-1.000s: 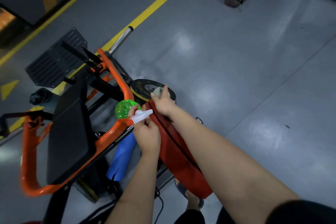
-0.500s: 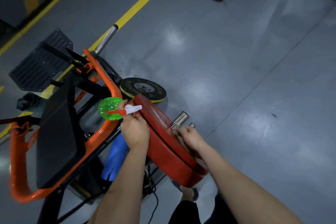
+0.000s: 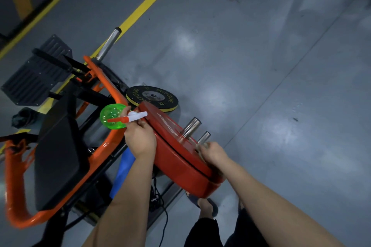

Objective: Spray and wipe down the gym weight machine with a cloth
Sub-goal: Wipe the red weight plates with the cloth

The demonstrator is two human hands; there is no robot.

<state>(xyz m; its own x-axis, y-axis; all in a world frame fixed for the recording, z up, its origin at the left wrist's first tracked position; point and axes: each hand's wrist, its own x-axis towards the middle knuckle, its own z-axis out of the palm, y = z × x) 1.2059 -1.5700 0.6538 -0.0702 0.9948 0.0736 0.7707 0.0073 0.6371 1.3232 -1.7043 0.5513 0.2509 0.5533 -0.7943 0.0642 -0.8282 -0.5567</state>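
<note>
R hand [image 3: 213, 152], lower centre-right: fingers curled over a pale cloth [image 3: 198, 147], mostly hidden, pressing it onto the glossy red plate [image 3: 176, 158] at the base of the shorter steel peg [image 3: 203, 137]. L hand [image 3: 140, 140], centre: wrapped round the neck of the spray bottle [image 3: 112, 116], which has a translucent green round body, white nozzle and red trigger, just beside the plate's far rim. Orange tube frame [image 3: 101, 149] + matte black pad [image 3: 58, 156] at left. Beyond: flat black disc [image 3: 140, 94] w/ yellow rim on the smooth grey floor [image 3: 261, 66]. Vs 1 s ago: R hand + cloth went from the plate's far end to its near end; bottle same spot.
</note>
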